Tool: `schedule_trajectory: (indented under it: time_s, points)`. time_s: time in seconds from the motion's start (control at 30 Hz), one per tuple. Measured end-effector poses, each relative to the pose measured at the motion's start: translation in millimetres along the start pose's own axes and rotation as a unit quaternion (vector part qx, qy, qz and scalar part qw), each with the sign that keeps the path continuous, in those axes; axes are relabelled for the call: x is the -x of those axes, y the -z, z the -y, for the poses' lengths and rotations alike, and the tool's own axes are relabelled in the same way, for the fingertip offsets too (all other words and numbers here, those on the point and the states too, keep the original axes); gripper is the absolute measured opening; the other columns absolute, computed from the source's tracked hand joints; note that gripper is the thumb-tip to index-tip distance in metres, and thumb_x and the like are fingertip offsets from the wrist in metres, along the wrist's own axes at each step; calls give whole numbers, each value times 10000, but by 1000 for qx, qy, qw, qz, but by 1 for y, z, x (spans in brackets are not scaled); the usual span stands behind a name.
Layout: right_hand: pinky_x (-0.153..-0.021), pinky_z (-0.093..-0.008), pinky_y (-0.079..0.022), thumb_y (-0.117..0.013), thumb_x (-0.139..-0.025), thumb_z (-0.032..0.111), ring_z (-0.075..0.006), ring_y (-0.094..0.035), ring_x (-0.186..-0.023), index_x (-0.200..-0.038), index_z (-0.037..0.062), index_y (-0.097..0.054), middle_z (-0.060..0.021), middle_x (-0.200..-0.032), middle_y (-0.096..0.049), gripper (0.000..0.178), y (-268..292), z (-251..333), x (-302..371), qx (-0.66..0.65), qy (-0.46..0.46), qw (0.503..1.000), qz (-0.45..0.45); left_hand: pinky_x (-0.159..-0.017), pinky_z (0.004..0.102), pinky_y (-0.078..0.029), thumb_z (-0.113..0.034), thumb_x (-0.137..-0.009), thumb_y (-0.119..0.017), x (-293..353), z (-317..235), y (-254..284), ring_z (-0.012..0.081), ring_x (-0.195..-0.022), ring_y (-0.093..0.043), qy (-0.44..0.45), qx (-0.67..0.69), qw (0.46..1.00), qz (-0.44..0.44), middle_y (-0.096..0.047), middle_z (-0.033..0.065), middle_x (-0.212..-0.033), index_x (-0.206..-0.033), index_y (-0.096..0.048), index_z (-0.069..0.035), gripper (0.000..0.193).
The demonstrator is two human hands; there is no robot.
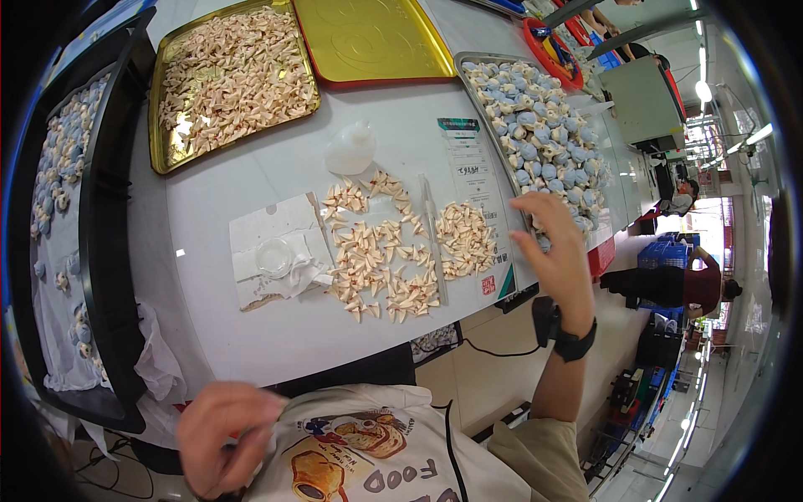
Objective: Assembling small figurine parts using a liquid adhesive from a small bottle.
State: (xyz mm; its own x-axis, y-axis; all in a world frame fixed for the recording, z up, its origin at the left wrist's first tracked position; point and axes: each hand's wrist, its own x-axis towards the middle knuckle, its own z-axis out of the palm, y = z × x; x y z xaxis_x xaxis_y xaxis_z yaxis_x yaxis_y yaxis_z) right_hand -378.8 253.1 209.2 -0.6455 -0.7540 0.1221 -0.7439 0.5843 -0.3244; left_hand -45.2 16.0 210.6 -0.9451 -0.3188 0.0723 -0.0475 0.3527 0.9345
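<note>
My right hand (559,261) is at the near edge of a metal tray (465,77) full of small blue-and-white figures (545,138). Its thumb and fingers are spread apart, with nothing visible between them. Low at the left, my left hand (224,437) is in front of my shirt, away from the table. Its fingers look bent, but motion smears them, and whether they hold anything is unclear. Small cream pointed pieces with reddish marks (368,255) lie loose on the white table (276,347). More of them (465,241) lie right of a thin clear stick (432,222).
A gold tray (155,138) of similar pieces stands far left, beside a gold lid (376,42). A translucent bottle (351,149), white card (251,238) with a small round dish (273,258), and a printed sheet (470,171) lie centrally. A black crate (109,243) borders the left.
</note>
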Motion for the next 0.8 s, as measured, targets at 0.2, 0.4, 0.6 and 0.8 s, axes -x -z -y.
schedule_trajectory:
  time_s: [0.2, 0.4, 0.6, 0.8]
  points:
    - [-850, -359, -446, -643, -781, 49, -305, -549, -994, -1060, 68, -605, -119, -1066, -561, 283, -29, 11, 4, -57, 23, 997, 52, -934, 344, -430, 1, -874, -496, 26, -2, 76, 275, -1067, -566, -23, -333, 931, -148, -577, 184, -1151, -1171, -537, -6, 299]
    - [-718, -341, -459, -632, -785, 27, -271, -564, -805, -911, 35, -609, -97, -908, -551, 129, -37, 2, -2, -104, -5, 992, 75, -1093, 351, -297, 29, -904, -418, 51, 51, 118, 270, -1348, -366, 283, -384, 876, -75, -379, 136, -1445, -1404, -359, -24, 507]
    - [-640, -312, -459, -643, -770, 11, -243, -572, -689, -847, 9, -602, -89, -823, -565, 87, -36, -2, -1, -122, -1, 991, 64, -1008, 317, -375, 25, -877, -443, 44, 50, 118, 259, -1308, -421, 316, -399, 859, -62, -379, 153, -1455, -1421, -334, -12, 557]
    - [-645, -305, -466, -642, -753, -14, -230, -584, -704, -835, -2, -595, -95, -796, -580, 95, -36, -2, 3, -139, 0, 990, 23, -835, 274, -453, 16, -853, -491, 43, 51, 122, 239, -1127, -548, 361, -294, 881, -83, -394, 158, -1448, -1417, -341, -2, 584]
